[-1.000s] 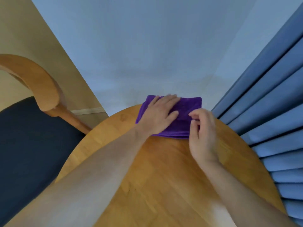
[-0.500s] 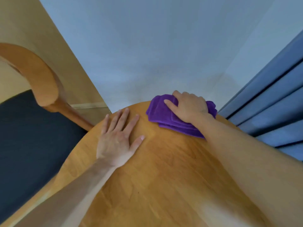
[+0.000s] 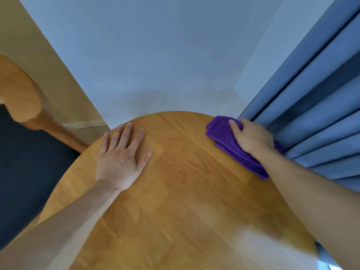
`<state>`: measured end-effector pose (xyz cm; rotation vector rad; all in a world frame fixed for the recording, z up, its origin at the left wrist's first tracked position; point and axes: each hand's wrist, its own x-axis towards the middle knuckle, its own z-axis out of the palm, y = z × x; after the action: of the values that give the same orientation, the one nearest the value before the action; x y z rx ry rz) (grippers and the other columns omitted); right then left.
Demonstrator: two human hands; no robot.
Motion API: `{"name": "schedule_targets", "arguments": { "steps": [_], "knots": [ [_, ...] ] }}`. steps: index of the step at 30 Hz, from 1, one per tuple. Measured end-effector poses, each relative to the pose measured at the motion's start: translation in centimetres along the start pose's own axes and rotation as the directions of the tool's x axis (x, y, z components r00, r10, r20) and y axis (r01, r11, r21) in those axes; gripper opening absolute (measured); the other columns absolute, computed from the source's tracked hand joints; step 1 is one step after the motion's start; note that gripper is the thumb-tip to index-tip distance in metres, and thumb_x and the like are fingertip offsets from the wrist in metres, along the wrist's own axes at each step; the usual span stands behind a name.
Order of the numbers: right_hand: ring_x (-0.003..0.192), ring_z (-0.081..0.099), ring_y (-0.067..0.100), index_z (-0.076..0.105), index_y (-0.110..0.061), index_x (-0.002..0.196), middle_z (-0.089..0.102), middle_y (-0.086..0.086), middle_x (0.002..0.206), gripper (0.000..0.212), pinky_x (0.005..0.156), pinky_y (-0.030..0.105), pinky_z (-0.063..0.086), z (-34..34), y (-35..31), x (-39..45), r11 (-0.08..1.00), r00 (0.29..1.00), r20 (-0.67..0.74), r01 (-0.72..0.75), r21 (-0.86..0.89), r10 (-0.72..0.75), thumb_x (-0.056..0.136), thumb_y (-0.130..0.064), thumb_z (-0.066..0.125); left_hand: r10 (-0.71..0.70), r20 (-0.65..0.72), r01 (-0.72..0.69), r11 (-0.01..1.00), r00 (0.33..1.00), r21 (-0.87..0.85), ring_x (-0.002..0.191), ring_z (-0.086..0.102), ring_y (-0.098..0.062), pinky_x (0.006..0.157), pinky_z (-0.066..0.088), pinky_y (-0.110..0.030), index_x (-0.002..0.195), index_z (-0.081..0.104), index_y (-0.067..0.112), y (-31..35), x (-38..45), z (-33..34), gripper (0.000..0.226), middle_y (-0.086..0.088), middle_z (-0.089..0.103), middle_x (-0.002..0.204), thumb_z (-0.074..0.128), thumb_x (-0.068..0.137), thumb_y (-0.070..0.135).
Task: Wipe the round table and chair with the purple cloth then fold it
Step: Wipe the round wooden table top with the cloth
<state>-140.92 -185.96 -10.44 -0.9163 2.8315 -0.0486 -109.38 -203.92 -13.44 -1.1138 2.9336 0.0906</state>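
Right hand on the purple cloth at the table's far right edge, left hand flat on the wood.

The round, light-brown wooden table (image 3: 175, 191) fills the near middle of the view. The folded purple cloth (image 3: 224, 135) lies on its far right rim, just beside the blue pleated curtain (image 3: 321, 114). The right hand (image 3: 251, 137) lies on top of the cloth, palm down, with its fingers bent over the cloth's far edge; the cloth's layered folds show along its left side and under the wrist. The left hand (image 3: 120, 158) rests on the bare tabletop at the far left, fingers straight and spread, holding nothing, well apart from the cloth. To the left stands the wooden chair with a dark seat (image 3: 29, 162), its curved backrest rising beyond the table's edge. A pale wall (image 3: 155, 55) lies beyond.
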Motion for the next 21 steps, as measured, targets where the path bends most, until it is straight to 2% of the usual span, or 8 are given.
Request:
{"name": "schedule_targets", "arguments": {
  "steps": [1,3,6,8,10,14,17,21],
  "knots": [
    [0.086,0.061,0.031,0.054,-0.024,0.101,0.067,0.008,0.096,0.059,0.070,0.038,0.044,0.3,-1.0,0.4,1.000,1.000,-0.018,0.024,-0.010,-0.024,0.095,-0.067,0.015,-0.003,0.009,0.003,1.000,1.000,0.006,0.154,0.010,-0.026,0.123,0.011,-0.055,0.158,0.023,0.030,0.0,0.1,0.0,0.073,-0.005,0.016,0.167,0.010,0.097,0.069],
    [0.093,0.062,0.033,0.053,-0.023,0.110,0.066,0.008,0.102,0.059,0.075,0.042,0.046,0.8,-2.9,1.1,0.995,0.995,-0.045,0.084,-0.050,-0.087,0.096,-0.065,0.015,-0.024,0.040,0.023,1.000,0.999,0.017,0.154,0.008,-0.029,0.122,0.008,-0.058,0.158,0.023,0.026,0.5,0.3,0.0,0.076,-0.009,0.014,0.167,0.007,0.096,0.067],
    [0.096,0.061,0.033,0.052,-0.023,0.120,0.065,0.009,0.107,0.062,0.080,0.045,0.046,1.1,-4.6,1.6,0.985,0.985,-0.060,0.157,-0.065,-0.161,0.096,-0.066,0.014,-0.129,0.054,0.129,0.992,0.990,-0.002,0.152,0.009,-0.038,0.120,0.008,-0.064,0.155,0.028,0.016,3.5,1.1,-0.1,0.078,-0.020,0.016,0.164,0.009,0.096,0.064],
    [0.094,0.061,0.031,0.052,-0.024,0.121,0.065,0.007,0.105,0.063,0.076,0.043,0.045,1.0,-4.0,1.6,0.983,0.983,-0.050,0.175,-0.048,-0.178,0.096,-0.067,0.013,-0.144,0.054,0.146,0.988,0.988,-0.041,0.153,0.007,-0.039,0.119,0.006,-0.065,0.155,0.027,0.014,6.9,2.0,-0.1,0.080,-0.023,0.015,0.163,0.012,0.096,0.066],
    [0.090,0.062,0.028,0.051,-0.025,0.119,0.064,0.004,0.099,0.062,0.069,0.038,0.042,0.9,-3.0,1.6,0.983,0.983,-0.032,0.180,-0.028,-0.181,0.096,-0.069,0.014,-0.102,0.067,0.105,0.993,0.993,-0.046,0.154,0.001,-0.035,0.120,0.002,-0.064,0.158,0.017,0.017,10.0,2.6,0.1,0.082,-0.020,0.009,0.165,0.012,0.095,0.069],
    [0.091,0.062,0.029,0.052,-0.024,0.111,0.065,0.004,0.097,0.061,0.068,0.037,0.041,0.7,-0.6,0.8,0.996,0.997,-0.003,0.081,0.023,-0.081,0.095,-0.069,0.015,-0.103,0.043,0.104,0.994,0.994,-0.025,0.154,0.004,-0.033,0.120,0.005,-0.064,0.158,0.016,0.016,11.3,2.9,0.4,0.085,-0.019,0.011,0.165,0.011,0.094,0.072],
    [0.094,0.062,0.030,0.054,-0.024,0.112,0.066,0.005,0.100,0.062,0.070,0.037,0.041,0.6,2.2,-1.0,0.999,1.000,-0.004,-0.024,0.022,0.024,0.096,-0.068,0.014,-0.110,0.048,0.112,0.993,0.993,-0.029,0.154,0.003,-0.033,0.120,0.005,-0.064,0.158,0.017,0.016,11.1,2.7,0.3,0.086,-0.019,0.011,0.165,0.011,0.093,0.072],
    [0.080,0.058,0.024,0.055,-0.024,0.101,0.064,0.002,0.091,0.061,0.065,0.034,0.042,0.8,5.7,-4.3,0.981,0.986,0.004,-0.166,0.099,0.167,0.095,-0.069,0.014,-0.106,0.053,0.108,0.994,0.993,-0.024,0.153,0.004,-0.035,0.119,0.006,-0.065,0.158,0.017,0.014,11.4,2.7,0.0,0.088,-0.021,0.011,0.165,0.009,0.092,0.072]
  ]
}}
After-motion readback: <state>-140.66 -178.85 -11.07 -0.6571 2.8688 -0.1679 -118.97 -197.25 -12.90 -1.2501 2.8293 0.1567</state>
